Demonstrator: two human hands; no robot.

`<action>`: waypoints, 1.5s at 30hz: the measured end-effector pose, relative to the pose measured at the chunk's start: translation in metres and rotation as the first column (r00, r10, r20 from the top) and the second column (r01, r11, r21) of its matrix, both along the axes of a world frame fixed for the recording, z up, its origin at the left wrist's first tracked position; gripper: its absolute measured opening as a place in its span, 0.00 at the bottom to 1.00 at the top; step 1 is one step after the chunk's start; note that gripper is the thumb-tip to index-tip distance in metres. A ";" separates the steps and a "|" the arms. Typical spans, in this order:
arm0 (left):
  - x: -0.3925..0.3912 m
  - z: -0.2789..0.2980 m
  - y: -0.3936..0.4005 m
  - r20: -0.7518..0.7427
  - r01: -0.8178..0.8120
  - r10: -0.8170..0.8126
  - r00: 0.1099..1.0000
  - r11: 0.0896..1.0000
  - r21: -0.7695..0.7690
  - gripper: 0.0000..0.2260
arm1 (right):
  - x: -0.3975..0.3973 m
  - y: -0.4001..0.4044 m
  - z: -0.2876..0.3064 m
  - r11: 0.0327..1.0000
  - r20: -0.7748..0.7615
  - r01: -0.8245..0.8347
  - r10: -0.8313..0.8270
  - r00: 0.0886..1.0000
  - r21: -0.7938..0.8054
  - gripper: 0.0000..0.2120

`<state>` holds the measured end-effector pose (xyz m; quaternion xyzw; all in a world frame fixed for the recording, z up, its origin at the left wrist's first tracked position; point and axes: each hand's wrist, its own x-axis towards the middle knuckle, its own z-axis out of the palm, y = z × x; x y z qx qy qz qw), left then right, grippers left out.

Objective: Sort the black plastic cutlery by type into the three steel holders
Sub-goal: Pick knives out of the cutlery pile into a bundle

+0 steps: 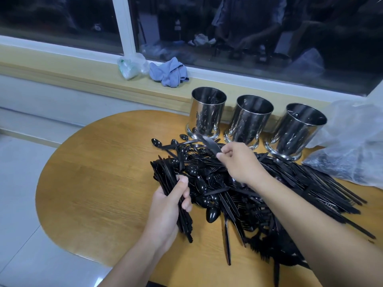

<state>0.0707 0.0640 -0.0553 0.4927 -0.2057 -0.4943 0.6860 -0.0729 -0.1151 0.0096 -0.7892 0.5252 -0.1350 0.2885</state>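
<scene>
Left hand (165, 206) clenched around a bundle of knives (165, 179) at the left edge of the cutlery pile (238, 193) on the worktop (93, 172). Right hand (238, 160) pinches one knife (209, 142), blade raised just before the leftmost of three steel holders (208, 112) behind the pile.

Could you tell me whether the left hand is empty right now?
No, the left hand is closed around a bundle of knives beside the cutlery pile.

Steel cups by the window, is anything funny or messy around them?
The three steel holders stand upright. A blue cloth lies crumpled on the window ledge, with a scrunched plastic bag beside it, away from the cutlery pile.
</scene>
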 end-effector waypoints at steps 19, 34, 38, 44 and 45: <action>-0.022 0.000 0.004 0.504 0.061 -0.015 0.863 0.995 -0.074 0.10 | -0.052 0.119 -0.013 0.995 0.545 -0.046 -0.011 0.839 0.091 0.05; -0.039 -0.041 0.005 0.595 0.141 -0.123 0.794 0.990 0.017 0.06 | -0.009 0.126 -0.013 0.803 -0.021 -0.303 0.342 0.940 -0.514 0.12; -0.031 -0.050 0.004 0.662 0.136 -0.146 0.735 0.988 0.067 0.05 | -0.007 0.118 -0.020 0.845 0.110 -0.260 0.347 0.931 -0.467 0.10; -0.035 -0.039 0.012 0.723 0.148 -0.173 0.669 0.984 0.098 0.13 | -0.011 0.111 -0.022 0.960 0.400 -0.149 0.236 0.886 -0.236 0.11; -0.036 -0.039 0.012 0.724 0.172 -0.194 0.661 0.979 0.105 0.12 | -0.012 0.109 -0.024 0.961 0.404 -0.155 0.238 0.883 -0.229 0.11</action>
